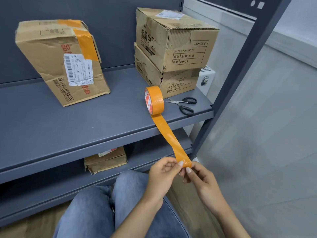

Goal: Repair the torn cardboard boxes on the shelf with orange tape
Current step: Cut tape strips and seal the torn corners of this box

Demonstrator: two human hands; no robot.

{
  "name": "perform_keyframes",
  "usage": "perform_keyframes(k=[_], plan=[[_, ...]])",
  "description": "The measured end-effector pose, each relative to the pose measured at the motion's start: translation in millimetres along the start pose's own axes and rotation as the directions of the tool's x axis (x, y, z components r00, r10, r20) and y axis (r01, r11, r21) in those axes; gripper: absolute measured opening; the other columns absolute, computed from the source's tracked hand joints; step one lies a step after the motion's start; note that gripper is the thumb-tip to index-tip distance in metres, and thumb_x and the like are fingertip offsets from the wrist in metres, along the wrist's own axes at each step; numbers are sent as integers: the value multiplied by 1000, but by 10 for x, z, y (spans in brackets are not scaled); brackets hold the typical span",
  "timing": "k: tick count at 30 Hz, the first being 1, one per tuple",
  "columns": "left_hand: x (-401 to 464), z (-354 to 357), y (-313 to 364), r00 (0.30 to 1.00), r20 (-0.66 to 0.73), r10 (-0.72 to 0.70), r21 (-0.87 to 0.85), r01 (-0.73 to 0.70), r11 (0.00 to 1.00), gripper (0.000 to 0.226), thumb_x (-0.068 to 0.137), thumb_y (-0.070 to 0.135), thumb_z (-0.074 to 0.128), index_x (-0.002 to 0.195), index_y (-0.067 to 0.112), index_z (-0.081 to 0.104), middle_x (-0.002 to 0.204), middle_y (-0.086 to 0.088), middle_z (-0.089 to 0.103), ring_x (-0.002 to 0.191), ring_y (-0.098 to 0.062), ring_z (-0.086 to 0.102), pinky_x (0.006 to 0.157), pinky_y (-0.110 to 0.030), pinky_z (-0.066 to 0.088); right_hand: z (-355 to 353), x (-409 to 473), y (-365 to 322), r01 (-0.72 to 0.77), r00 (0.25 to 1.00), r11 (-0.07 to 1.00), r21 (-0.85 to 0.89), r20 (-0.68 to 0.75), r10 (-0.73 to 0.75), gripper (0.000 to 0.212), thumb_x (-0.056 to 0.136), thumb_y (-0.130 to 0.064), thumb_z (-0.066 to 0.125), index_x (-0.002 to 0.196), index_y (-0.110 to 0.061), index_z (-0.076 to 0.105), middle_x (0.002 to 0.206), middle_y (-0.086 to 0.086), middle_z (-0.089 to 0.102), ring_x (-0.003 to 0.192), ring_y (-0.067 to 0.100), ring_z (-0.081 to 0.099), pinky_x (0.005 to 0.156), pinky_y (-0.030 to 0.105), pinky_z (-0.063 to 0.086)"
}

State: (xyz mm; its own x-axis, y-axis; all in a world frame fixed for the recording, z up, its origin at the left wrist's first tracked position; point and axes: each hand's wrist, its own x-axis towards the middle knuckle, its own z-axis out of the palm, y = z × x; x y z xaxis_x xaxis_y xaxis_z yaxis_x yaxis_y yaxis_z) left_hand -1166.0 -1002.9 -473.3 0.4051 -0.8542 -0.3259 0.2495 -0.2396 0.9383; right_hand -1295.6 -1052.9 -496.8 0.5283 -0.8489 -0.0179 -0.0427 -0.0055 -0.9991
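An orange tape roll (154,100) stands on its edge on the grey shelf (68,127), near the front right. A long strip of tape (169,134) runs from the roll down over the shelf edge. My left hand (163,176) and my right hand (200,179) both pinch the strip's free end below the shelf. A crumpled cardboard box (58,60) with orange tape across its top corner sits at the left. Two stacked boxes (171,48) with torn edges stand at the right.
Black-handled scissors (186,104) lie on the shelf right of the roll, in front of the stacked boxes. A flattened cardboard box (105,160) lies on the lower shelf. A grey shelf upright (240,71) runs along the right. My knees in jeans are below.
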Motion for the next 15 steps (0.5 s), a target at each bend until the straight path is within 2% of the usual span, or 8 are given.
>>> perform_keyframes(k=[3, 5, 9, 10, 13, 15], plan=[[33, -5, 4, 1000, -26, 3, 8, -2, 1000, 10, 86, 11, 70, 92, 4, 70, 84, -6, 75, 78, -8, 69, 70, -12, 50, -12, 10, 24, -35, 999, 999, -22, 6, 35, 15, 95, -13, 54, 91, -14, 69, 80, 8, 64, 72, 15, 57, 72, 26, 50], [36, 4, -5, 999, -44, 11, 41, -9, 999, 8, 86, 13, 70, 91, 6, 71, 84, -6, 75, 80, -10, 70, 71, -12, 50, -14, 15, 25, -49, 999, 997, -66, -3, 49, 25, 98, -6, 52, 89, -20, 70, 79, 7, 65, 72, 17, 58, 72, 28, 50], [36, 35, -52, 996, -76, 51, 115, -42, 993, 4, 88, 10, 68, 88, 6, 67, 83, -4, 73, 75, -3, 66, 66, -11, 47, -48, 30, 10, -113, 994, 939, -325, -28, 110, 33, 97, -7, 49, 85, -30, 67, 77, -1, 67, 72, 32, 58, 74, 47, 50], [41, 43, -60, 996, -74, 57, 132, -47, 990, 4, 89, 10, 66, 88, 6, 66, 84, -4, 72, 75, -2, 65, 66, -11, 47, -57, 34, -11, -121, 992, 907, -402, -26, 121, 35, 96, -6, 47, 86, -33, 66, 76, -4, 68, 71, 29, 60, 74, 48, 51], [36, 60, -73, 996, -63, 62, 150, -52, 987, 5, 91, 9, 63, 87, 5, 61, 83, 1, 71, 75, 0, 63, 66, -11, 47, -23, 44, -96, -125, 990, 815, -565, -19, 138, 39, 91, -7, 43, 93, -42, 60, 76, -15, 69, 72, 9, 63, 74, 39, 54], [10, 72, -51, 995, -61, 84, 142, -74, 987, 7, 92, 7, 61, 86, 4, 60, 79, 3, 69, 72, 2, 62, 66, -10, 46, 1, 52, -66, -166, 982, 716, -678, -47, 183, 32, 91, -15, 42, 100, -42, 56, 80, -14, 70, 78, 8, 64, 76, 35, 53]])
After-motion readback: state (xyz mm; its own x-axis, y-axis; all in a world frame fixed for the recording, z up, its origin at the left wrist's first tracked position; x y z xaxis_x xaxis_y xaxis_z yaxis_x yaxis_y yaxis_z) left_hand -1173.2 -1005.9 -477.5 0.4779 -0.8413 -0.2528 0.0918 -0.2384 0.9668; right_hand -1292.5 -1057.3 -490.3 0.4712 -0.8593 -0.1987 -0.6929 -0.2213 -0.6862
